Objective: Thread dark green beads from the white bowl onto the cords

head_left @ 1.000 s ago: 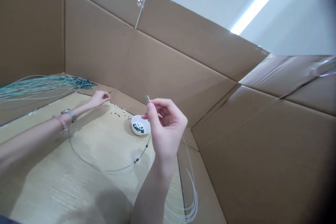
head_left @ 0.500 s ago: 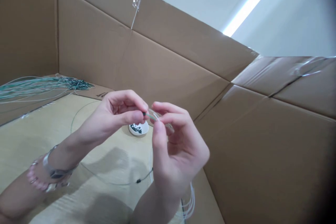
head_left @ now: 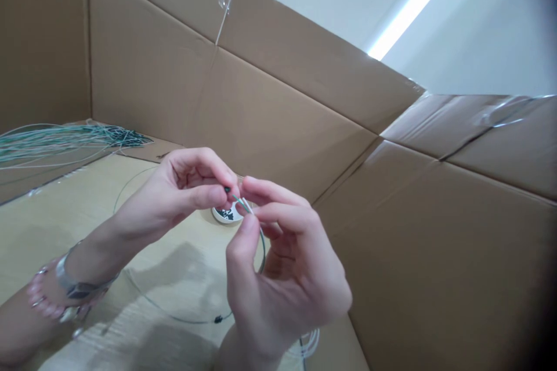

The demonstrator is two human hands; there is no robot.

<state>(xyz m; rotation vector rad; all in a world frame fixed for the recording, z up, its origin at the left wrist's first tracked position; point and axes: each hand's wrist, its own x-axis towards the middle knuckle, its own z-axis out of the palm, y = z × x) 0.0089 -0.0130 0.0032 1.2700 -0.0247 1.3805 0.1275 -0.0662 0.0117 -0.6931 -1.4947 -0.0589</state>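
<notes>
My left hand (head_left: 185, 191) is closed in a pinch, with a tiny dark piece (head_left: 227, 189) between thumb and forefinger; its exact kind is too small to make out. Just to the right, my right hand (head_left: 289, 261) pinches thin green and white wires (head_left: 247, 205) between thumb and fingers. Their ends point toward the dark piece; whether they touch it I cannot tell. One dark green wire (head_left: 263, 249) curves down past the right palm. Behind the fingertips, a white bowl (head_left: 225, 217) of small black pieces is partly hidden.
A bundle of green and white wires (head_left: 73, 142) lies at the far left. On the pale tabletop (head_left: 174, 295) runs a thin wire carrying a small black part (head_left: 218, 319). White wire loops (head_left: 310, 343) hang below my right wrist. Cardboard walls (head_left: 278, 110) stand behind and to the right.
Both hands have shifted slightly left in view, and the right fingertips have come closer to the left ones. The right hand has turned a little, and more of the bowl is covered.
</notes>
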